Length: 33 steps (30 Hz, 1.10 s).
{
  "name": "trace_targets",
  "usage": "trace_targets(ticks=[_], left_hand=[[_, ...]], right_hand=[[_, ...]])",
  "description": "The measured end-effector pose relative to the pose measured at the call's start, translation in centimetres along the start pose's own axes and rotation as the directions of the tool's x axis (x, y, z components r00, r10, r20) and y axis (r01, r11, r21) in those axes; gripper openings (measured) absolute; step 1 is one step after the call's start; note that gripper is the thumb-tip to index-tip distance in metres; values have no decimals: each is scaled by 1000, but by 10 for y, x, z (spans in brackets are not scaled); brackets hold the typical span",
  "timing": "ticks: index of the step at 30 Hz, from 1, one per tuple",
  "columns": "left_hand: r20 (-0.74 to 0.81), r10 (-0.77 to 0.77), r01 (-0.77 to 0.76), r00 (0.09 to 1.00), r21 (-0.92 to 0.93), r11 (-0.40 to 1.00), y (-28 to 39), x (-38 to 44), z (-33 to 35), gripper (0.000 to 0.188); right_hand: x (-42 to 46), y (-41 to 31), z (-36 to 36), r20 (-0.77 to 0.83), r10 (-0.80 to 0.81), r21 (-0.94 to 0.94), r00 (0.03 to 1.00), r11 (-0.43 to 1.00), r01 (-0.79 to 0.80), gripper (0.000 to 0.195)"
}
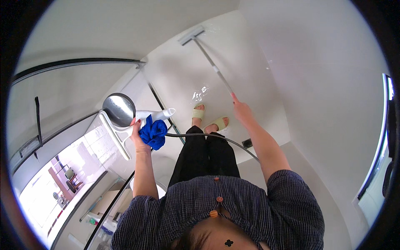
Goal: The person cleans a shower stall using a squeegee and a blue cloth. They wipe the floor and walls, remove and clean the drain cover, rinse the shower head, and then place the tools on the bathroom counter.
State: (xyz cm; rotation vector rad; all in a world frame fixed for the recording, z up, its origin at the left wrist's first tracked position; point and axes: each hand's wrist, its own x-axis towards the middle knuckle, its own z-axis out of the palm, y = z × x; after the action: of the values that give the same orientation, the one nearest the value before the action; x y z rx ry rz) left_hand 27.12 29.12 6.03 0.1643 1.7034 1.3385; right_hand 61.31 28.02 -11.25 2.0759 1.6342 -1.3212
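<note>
My right hand [242, 109] grips the handle end of a long-handled floor squeegee [221, 76], its index finger laid along the pole. The squeegee's head [191, 35] rests on the pale, wet floor near the far wall. At left, my left hand [136, 134] is closed around a bundle: a blue cloth [153, 132], a small white squeegee [114, 136] and a white handheld shower head [118, 110] with a round grey face. How each is gripped is partly hidden by the cloth. A grey hose [232, 141] crosses in front of my legs.
Light green slippers [198, 111] are on my feet, with a small dark drain [247, 143] to their right. A dark-edged glass door track [159, 101] crosses the floor at left. Pale walls enclose the far and right sides. A window [373, 147] is at far right.
</note>
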Motion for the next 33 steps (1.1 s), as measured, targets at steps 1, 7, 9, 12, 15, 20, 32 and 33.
trace_targets(ticks=[1,7,9,12,15,20,32,33], left_hand=[[-5,0,0,1000,-13,1000,3,-8,9,31],[32,-106,106,994,-24,994,17,-29,20,31],[2,-126,126,992,11,992,10,-23,5,33],[66,-275,277,959,-14,961,9,-29,6,33],[206,-352,344,913,72,936,2,-29,-13,32],[357,-499,436,789,245,866,-15,-48,39,34],[587,-563,364,582,432,825,-33,-91,141,35],[599,-571,374,561,432,821,-35,-95,150,35]], right_hand=[[6,-9,-6,2,-27,-36,1000,999,28,47],[-14,-29,-29,162,-78,-160,984,982,104,49],[-40,-11,-26,170,-129,-156,977,975,156,49],[-87,33,-23,171,-83,-273,982,953,128,50],[-170,68,-10,189,-3,-357,982,931,72,49],[-288,144,1,163,329,-323,930,909,-265,51],[-310,146,11,-137,368,-123,919,915,-385,46],[-291,140,13,-147,376,-74,915,918,-390,47]])
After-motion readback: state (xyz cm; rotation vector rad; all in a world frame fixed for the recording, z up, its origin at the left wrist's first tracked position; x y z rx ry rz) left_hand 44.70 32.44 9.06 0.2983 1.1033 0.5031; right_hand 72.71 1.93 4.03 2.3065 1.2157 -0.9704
